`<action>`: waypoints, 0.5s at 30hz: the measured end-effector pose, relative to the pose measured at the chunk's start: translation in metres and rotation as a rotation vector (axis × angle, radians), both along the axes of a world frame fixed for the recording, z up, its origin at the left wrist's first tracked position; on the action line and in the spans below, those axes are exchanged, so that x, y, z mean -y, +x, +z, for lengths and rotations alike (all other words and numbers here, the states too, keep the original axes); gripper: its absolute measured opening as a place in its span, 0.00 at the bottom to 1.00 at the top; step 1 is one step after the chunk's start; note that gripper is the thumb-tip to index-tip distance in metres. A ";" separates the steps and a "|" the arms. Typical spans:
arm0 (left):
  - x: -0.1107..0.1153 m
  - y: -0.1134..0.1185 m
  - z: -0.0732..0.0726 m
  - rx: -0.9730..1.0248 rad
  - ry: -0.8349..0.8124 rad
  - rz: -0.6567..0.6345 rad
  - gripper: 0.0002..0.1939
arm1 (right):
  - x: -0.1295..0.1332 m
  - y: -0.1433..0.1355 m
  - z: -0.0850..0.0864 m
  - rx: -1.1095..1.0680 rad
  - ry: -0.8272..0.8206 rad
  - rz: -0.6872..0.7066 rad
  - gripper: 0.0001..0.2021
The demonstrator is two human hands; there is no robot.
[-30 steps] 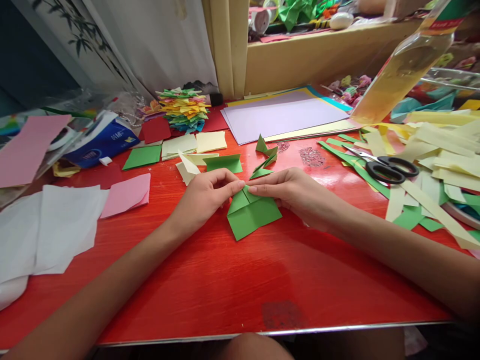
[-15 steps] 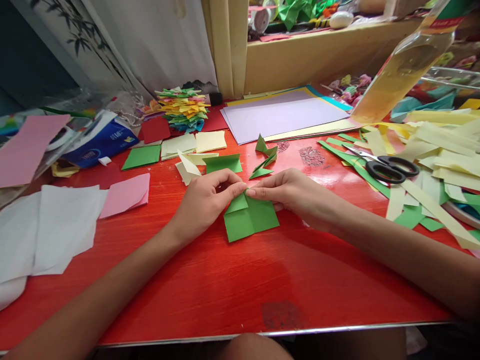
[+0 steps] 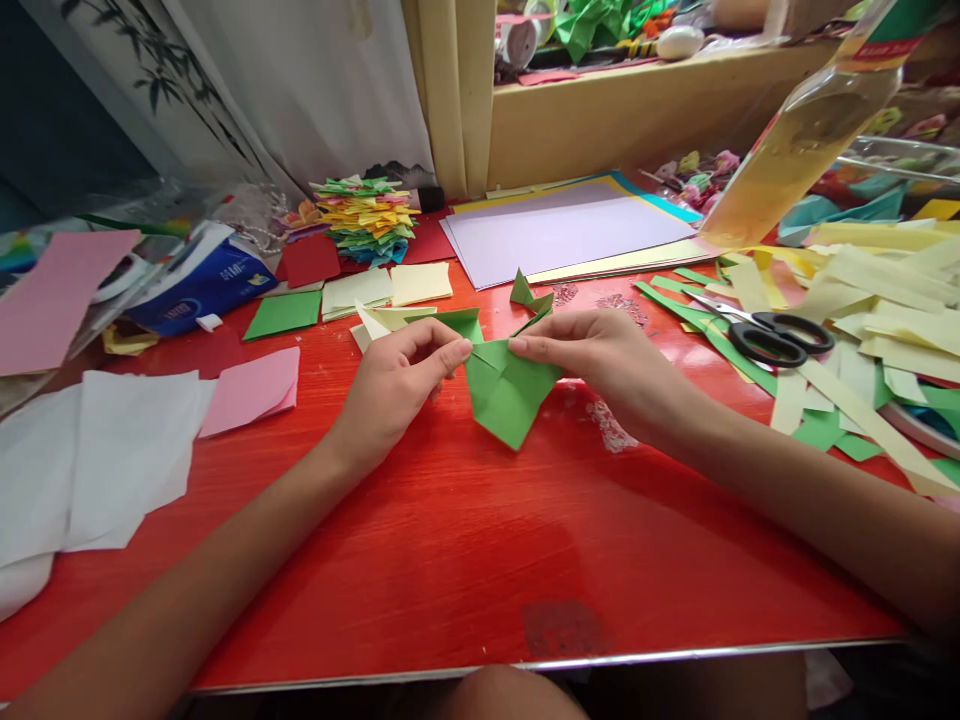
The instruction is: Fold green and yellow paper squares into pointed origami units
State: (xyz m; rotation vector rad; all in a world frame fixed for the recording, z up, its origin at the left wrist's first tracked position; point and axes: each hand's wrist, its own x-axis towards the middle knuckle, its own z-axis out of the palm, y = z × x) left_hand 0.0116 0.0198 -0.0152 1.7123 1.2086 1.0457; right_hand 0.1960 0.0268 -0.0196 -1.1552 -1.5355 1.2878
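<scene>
A creased piece of green paper (image 3: 513,395) hangs between my two hands over the red table (image 3: 450,580), one corner pointing down toward me. My left hand (image 3: 401,385) pinches its upper left corner between thumb and forefinger. At the upper right edge, my right hand (image 3: 600,362) grips it the same way, its other fingers partly hidden behind the sheet. Just beyond the hands lie a folded green piece (image 3: 521,290), another green sheet (image 3: 459,322) and a folded cream piece (image 3: 373,322), each partly covered from view.
Black-handled scissors (image 3: 780,338) rest by many paper strips (image 3: 892,330) on the right. A tilted bottle (image 3: 810,130) stands behind them. Lilac sheets (image 3: 562,230) and a stack of coloured folded pieces (image 3: 367,220) are at the back. White paper (image 3: 127,460) and pink paper (image 3: 251,390) lie left.
My hands have moved apart and slightly up along the top edge. The green paper has turned from a flat, squarish lie to a raised shape with a corner pointing down.
</scene>
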 end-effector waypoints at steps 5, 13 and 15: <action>0.001 0.000 -0.002 -0.027 -0.225 -0.201 0.08 | 0.003 -0.001 -0.001 -0.064 0.086 -0.059 0.09; 0.001 0.001 -0.004 -0.023 -0.197 -0.135 0.08 | 0.003 -0.006 -0.002 -0.137 0.004 -0.003 0.15; 0.000 0.000 -0.004 0.010 -0.204 -0.083 0.08 | 0.002 -0.007 -0.005 -0.141 -0.010 0.075 0.13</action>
